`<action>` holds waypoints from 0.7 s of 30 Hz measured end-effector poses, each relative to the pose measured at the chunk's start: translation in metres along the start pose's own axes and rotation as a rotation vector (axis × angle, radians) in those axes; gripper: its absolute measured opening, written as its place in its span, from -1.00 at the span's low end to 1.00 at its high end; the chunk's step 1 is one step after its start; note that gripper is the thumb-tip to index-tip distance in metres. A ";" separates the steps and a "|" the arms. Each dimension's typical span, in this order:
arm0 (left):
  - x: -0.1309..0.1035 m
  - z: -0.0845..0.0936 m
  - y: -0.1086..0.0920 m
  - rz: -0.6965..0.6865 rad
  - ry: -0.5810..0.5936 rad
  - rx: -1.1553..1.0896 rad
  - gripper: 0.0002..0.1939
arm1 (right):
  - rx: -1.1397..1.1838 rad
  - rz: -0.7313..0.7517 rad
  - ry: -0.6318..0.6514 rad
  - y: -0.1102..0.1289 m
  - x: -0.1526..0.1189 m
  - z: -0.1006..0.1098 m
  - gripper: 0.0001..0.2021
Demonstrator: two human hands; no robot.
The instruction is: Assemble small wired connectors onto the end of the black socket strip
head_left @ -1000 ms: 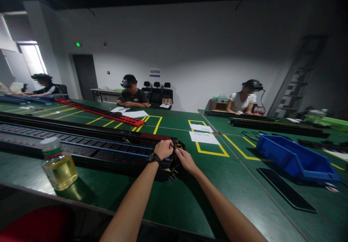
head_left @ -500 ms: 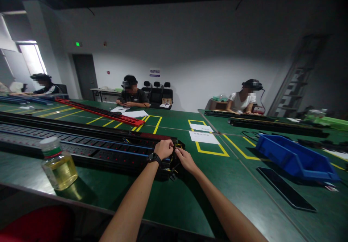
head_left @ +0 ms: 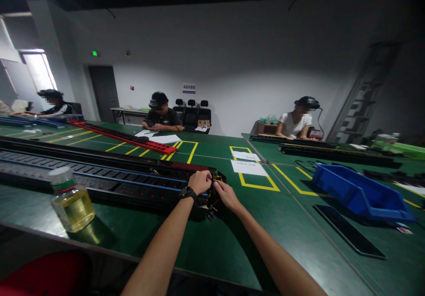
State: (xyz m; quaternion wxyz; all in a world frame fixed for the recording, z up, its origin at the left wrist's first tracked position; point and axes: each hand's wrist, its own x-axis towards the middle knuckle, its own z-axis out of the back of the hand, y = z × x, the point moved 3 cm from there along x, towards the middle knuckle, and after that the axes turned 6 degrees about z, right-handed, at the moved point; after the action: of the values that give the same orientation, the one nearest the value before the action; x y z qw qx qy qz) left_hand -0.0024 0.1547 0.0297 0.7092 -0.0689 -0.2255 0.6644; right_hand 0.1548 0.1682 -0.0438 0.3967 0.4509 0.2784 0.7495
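A long black panel assembly (head_left: 139, 185) with blue strips and rows of small red dots lies across the left of the table, its right end under my hands. At that end my left hand (head_left: 199, 182), with a watch on the wrist, is closed with its fingers curled in a pinch. My right hand (head_left: 229, 196) is closed close beside it, thumb and fingers pressed together. Both grip dark wires (head_left: 213, 195) coming out of the assembly's end; the exact pinch point is hidden by the fingers. A small dark plug (head_left: 210, 215) hangs below the hands.
A bottle of yellow liquid (head_left: 72, 200) stands front left. To the right are a blue bin (head_left: 358, 194) and a dark tablet-like slab (head_left: 348, 230). Paper sheets (head_left: 249, 168) and a red frame (head_left: 162, 148) lie farther back. Several people sit around the table.
Both hands stay in nearly the same place. The dark plug below them has shifted and turned slightly.
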 end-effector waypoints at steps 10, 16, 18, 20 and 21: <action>0.001 -0.002 0.002 -0.013 -0.005 0.001 -0.73 | -0.003 -0.008 0.010 0.001 0.000 0.001 -0.43; 0.002 -0.004 0.003 -0.008 -0.003 0.006 -0.73 | -0.011 -0.002 0.016 -0.001 0.000 -0.001 -0.39; 0.002 -0.004 0.002 -0.005 -0.002 0.008 -0.73 | -0.017 -0.003 0.017 -0.001 0.001 -0.001 -0.38; 0.002 -0.003 0.002 -0.004 -0.001 0.010 -0.73 | -0.018 -0.005 0.013 -0.002 0.001 -0.001 -0.39; 0.002 -0.003 0.002 -0.002 -0.002 0.010 -0.73 | -0.018 -0.005 0.011 -0.002 0.001 -0.001 -0.40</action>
State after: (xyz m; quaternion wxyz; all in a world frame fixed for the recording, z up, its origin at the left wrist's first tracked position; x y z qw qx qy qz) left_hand -0.0025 0.1572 0.0266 0.7101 -0.0644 -0.2227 0.6648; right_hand 0.1545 0.1698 -0.0448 0.4010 0.4424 0.2750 0.7535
